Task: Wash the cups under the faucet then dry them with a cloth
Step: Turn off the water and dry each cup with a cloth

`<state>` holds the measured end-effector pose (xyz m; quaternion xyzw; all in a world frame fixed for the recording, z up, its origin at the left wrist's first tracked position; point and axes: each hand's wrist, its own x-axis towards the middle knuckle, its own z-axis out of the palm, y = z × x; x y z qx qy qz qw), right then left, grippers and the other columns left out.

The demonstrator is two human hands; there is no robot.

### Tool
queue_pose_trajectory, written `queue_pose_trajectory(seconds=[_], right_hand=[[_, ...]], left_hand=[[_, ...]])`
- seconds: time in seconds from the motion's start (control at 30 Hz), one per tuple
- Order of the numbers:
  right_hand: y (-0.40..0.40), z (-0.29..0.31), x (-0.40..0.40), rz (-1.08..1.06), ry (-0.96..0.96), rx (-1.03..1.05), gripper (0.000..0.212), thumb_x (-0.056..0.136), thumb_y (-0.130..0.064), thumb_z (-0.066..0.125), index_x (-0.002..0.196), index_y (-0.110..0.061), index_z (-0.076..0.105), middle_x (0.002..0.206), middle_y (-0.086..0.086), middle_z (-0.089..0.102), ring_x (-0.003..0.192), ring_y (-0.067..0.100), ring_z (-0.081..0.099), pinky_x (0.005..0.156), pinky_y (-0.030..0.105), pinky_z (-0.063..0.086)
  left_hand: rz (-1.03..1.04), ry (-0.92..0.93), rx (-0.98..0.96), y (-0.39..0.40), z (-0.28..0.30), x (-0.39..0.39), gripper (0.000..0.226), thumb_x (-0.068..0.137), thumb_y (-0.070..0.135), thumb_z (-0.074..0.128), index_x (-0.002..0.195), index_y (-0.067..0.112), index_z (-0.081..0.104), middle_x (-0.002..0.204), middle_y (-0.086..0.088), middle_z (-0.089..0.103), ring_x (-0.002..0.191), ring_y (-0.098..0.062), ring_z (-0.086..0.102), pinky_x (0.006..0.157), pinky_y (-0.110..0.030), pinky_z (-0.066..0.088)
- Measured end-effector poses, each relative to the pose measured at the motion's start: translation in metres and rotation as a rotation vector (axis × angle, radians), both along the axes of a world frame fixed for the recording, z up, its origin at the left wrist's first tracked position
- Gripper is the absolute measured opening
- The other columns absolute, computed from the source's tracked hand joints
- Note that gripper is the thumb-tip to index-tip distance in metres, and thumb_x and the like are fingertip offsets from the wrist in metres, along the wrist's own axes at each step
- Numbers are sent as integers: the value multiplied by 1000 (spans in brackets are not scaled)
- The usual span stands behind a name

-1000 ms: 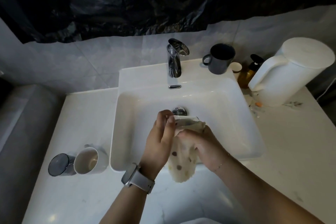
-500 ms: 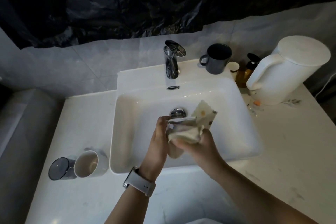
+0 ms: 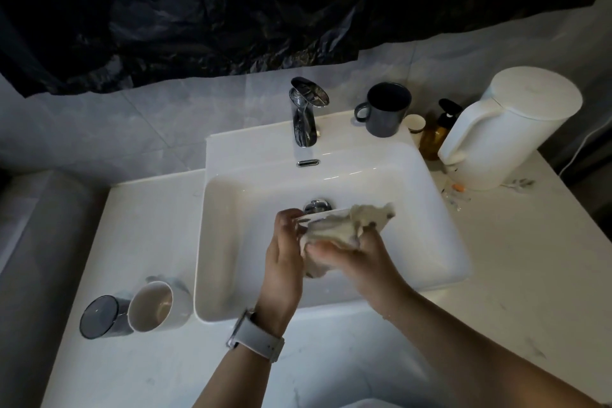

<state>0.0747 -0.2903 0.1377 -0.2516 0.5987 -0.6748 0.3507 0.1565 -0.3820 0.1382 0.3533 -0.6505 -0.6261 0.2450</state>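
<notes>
Hands over white sink (image 3: 440, 262) | left hand (image 3: 284, 262) gripping cup (image 3: 326, 213) rim | right hand (image 3: 361, 257) bunching cloth (image 3: 334, 230) | pale marble counter (image 3: 516, 258), black plastic sheet (image 3: 231, 10) above tiled wall (image 3: 165, 122)

A cream crumpled cloth (image 3: 334, 232) shows faint dark dots. The glossy white ceramic sink (image 3: 440, 242) sits on a white marbled table (image 3: 516, 275). A dark grey handled mug (image 3: 385, 113), a white-lined cup (image 3: 150, 306), a grey tumbler (image 3: 99, 316), an amber pump bottle (image 3: 433, 139) and a white plastic jug (image 3: 510, 129) stand around.
</notes>
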Motion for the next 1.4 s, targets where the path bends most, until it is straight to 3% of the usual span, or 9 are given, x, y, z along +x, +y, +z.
queue_pose_trajectory(seconds=[0.17, 0.4, 0.67, 0.93, 1.03, 1.17, 1.27, 1.33, 1.4], right_hand=[[-8, 4, -12, -48, -647, 115, 39, 81, -32, 72, 105, -1, 70, 101, 14, 70, 87, 22, 66, 77, 32, 50], [-20, 6, -11, -297, 241, 310, 54, 82, -53, 50, 50, -10, 46, 40, -4, 43, 46, 15, 46, 58, 33, 42], [0, -18, -31, -378, 1178, 32, 59, 97, -39, 44, 54, -3, 61, 49, 7, 57, 50, 16, 51, 50, 22, 36], [26, 28, -66, -538, -125, 211, 34, 96, -43, 49, 79, -16, 61, 65, -6, 63, 61, 10, 62, 51, 21, 47], [12, 42, -73, -368, -134, 203, 30, 89, -44, 49, 70, -22, 59, 74, -3, 56, 68, 36, 50, 74, 43, 50], [-1, 45, -38, 4, 107, 220, 20, 83, -35, 59, 67, -25, 65, 54, -16, 55, 56, -5, 51, 60, 4, 35], [-5, 28, -22, 321, 11, 245, 4, 95, -28, 56, 93, -29, 59, 76, -26, 59, 65, -25, 54, 65, -3, 38], [-1, 16, -26, 264, -30, 214, 29, 79, -54, 63, 95, -30, 62, 90, -22, 68, 86, -14, 60, 91, 11, 42], [4, 19, -31, 124, 11, 281, 27, 85, -43, 55, 102, -27, 68, 102, -17, 69, 105, 2, 58, 100, 12, 36]], left_hand=[[-172, -141, -523, -7, -14, 8, 26, 96, 53, 24, 106, 50, 47, 106, 14, 59, 95, 4, 58, 77, -10, 40], [33, 57, -112, 15, -5, -2, 27, 101, 36, 28, 105, 16, 46, 69, 12, 63, 58, -1, 56, 60, -16, 45], [11, 82, 659, 2, -4, -14, 52, 104, 39, 28, 100, 10, 70, 83, -13, 74, 70, -22, 70, 61, -27, 56], [168, 72, 826, -20, -11, -2, 38, 99, 38, 40, 98, 6, 60, 94, -23, 65, 52, -27, 52, 43, -23, 45], [157, 97, 881, -17, -12, 3, 39, 100, 38, 40, 99, 5, 60, 94, -24, 66, 51, -27, 52, 42, -23, 45], [173, 95, 966, -10, -17, 0, 39, 99, 39, 39, 98, 5, 60, 83, -20, 67, 48, -26, 50, 41, -19, 39], [173, 115, 999, -9, -18, -1, 39, 98, 34, 37, 92, 5, 62, 72, -15, 64, 47, -25, 50, 42, -19, 37], [189, 127, 1008, -11, -18, 0, 42, 97, 34, 37, 88, 4, 64, 69, -16, 63, 46, -25, 49, 41, -19, 37], [165, 154, 1010, -13, -16, 2, 42, 96, 34, 36, 91, 3, 63, 73, -17, 62, 49, -25, 49, 41, -20, 37]])
